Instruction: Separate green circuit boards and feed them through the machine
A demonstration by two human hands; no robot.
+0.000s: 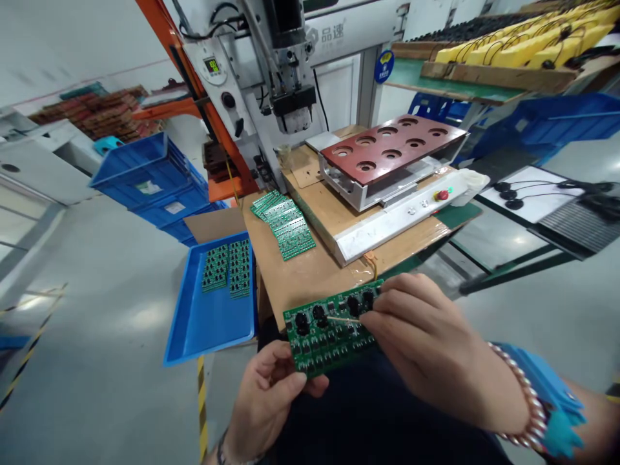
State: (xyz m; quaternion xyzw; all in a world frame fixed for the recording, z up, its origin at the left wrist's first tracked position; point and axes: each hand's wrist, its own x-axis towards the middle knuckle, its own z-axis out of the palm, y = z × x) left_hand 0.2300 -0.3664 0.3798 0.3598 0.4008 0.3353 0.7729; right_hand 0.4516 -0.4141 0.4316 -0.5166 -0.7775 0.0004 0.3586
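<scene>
My left hand (274, 394) grips the lower left corner of a green circuit board (334, 352), its thumb on top. The board is tilted above my lap and carries round black parts and rows of small chips. In my right hand (421, 342) a thin wooden stick (343, 319) is pinched between the fingertips. Its tip points left and reaches one of the black round parts; whether it touches cannot be made out. The right fingers also cover the board's right end.
A stack of green boards (290, 226) lies fanned on the wooden bench (276, 284). At left, a blue tray (194, 329) holds more boards. Behind stands a machine with a red fixture plate (394, 145). Blue crates (145, 171) are piled at the left, and yellow blocks (533, 45) are lined up at upper right.
</scene>
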